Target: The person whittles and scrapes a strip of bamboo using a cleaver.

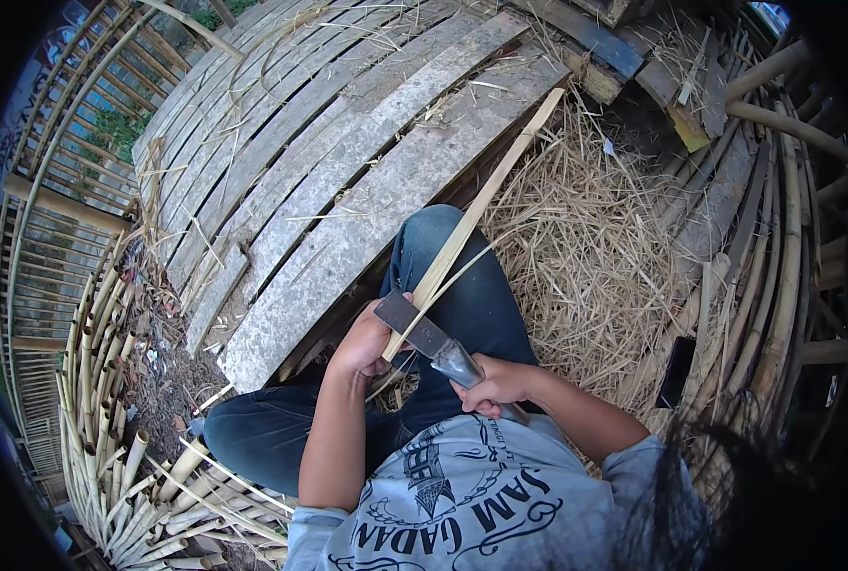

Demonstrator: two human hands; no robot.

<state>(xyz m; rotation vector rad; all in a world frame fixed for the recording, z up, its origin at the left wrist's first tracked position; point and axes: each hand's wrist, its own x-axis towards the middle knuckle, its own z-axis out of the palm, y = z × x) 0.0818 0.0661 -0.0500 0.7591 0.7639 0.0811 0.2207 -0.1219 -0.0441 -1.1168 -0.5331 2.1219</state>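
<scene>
Left hand [357, 344] and right hand [496, 383], both bare, are at work in the lap of a person sitting with legs folded. The left is curled around the lower part of a long, flat bamboo strip [481, 203], its fingers partly hidden by a blade; the right is closed firmly around the smooth, silver-grey, tube-like handle of a broad knife [417, 328]. The knife's blade is dark, dull metal, rectangular with a blunt, squared end, and it crosses over the strip just beside the left hand. Pale yellow and straight-grained, the strip slants up over one knee, its far end near the edge of a wooden platform [348, 228]. From beside the blade a thin, springy sliver [472, 262] bows away to the upper right. The person wears dark blue jeans [486, 309], faded at the knee, and a soft grey-blue T-shirt [529, 485] with a dark print. The platform ahead is made of rough, weathered grey planks with dark gaps between them, flecked with loose fibres. To the right spreads a thick, tangled heap of dry, straw-coloured shavings [586, 228], with a flat, black, rectangular object [674, 372] at its lower right. Round, hollow bamboo poles [138, 457] are stacked at the lower left, and behind them stands a bamboo lattice fence [58, 257].
</scene>
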